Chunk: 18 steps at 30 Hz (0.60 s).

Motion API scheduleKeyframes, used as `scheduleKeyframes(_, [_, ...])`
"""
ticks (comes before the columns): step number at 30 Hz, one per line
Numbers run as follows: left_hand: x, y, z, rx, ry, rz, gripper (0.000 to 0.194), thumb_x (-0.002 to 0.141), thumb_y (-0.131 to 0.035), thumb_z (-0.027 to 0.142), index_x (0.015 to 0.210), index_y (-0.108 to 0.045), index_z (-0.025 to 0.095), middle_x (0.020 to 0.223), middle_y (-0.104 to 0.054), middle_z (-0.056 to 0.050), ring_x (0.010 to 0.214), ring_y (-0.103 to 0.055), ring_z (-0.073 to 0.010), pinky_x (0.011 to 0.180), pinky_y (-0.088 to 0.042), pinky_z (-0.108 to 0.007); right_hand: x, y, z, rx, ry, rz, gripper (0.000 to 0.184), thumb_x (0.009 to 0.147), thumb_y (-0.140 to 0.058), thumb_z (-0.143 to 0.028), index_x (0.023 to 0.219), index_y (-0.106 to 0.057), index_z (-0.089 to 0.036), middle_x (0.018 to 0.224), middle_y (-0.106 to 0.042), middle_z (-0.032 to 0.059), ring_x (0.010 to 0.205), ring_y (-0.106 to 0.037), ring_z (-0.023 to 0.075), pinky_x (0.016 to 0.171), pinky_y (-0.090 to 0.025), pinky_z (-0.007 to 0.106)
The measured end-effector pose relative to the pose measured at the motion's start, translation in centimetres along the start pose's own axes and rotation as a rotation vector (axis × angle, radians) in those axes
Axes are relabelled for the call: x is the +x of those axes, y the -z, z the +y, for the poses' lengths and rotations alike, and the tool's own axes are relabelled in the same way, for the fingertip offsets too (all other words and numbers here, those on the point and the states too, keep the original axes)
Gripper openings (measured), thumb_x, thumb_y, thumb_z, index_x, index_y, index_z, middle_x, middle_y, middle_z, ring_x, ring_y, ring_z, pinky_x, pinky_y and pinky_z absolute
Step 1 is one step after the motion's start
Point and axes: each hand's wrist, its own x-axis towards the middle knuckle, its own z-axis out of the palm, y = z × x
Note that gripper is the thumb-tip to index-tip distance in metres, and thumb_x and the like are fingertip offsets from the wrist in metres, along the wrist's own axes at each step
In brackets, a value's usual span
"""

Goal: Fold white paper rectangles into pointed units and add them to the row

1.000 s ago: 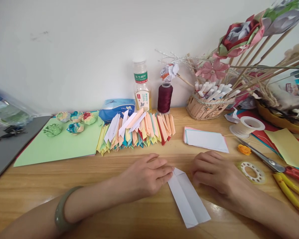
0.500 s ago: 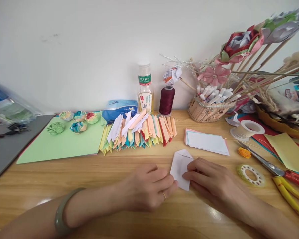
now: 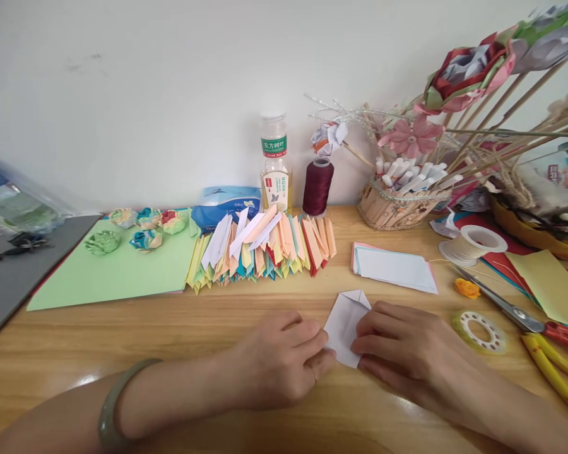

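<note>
A small white sheet of paper (image 3: 344, 325), its far corners folded in to a blunt point, is held between my two hands just above the wooden table (image 3: 180, 359). My left hand (image 3: 288, 356) pinches its left edge with closed fingers. On the right edge, my right hand (image 3: 402, 347) grips the paper between thumb and fingers. Fingertips cover parts of both edges. Beyond my right hand lies a stack of cut paper rectangles (image 3: 395, 268), white on top. Folded paper pieces (image 3: 260, 249) in many colours stand in a row behind my left hand.
At right lie a tape roll (image 3: 495, 339), scissors (image 3: 520, 315), yellow-handled pliers (image 3: 551, 366), a white spool (image 3: 473, 246) and an orange paper rose (image 3: 467, 288). Behind stand a bottle (image 3: 274, 164), maroon thread (image 3: 319, 187) and a basket of pens (image 3: 397, 205). Green paper (image 3: 123, 277) with paper flowers lies left.
The white paper has shifted slightly toward me and tilted a little, so its folded end shows differently. Both hands keep their hold. The whole view has moved slightly.
</note>
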Motion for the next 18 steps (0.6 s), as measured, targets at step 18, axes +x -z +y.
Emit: scheduleKeyframes(18, [0.0,-0.2,0.7,-0.087,-0.038,-0.056,0.016,0.089,-0.048,0.010,0.078,-0.059,0.012,0.084,-0.061,-0.007,0.078,-0.054,-0.0142,0.065,-0.045,-0.026,0.2,-2.6,-0.7,0.075,-0.292,0.078,0.016,0.083,-0.047,-0.016,0.068,-0.050,-0.020,0.070,-0.055,0.0014,0.064,-0.052,0.0151,0.056,-0.036,0.027])
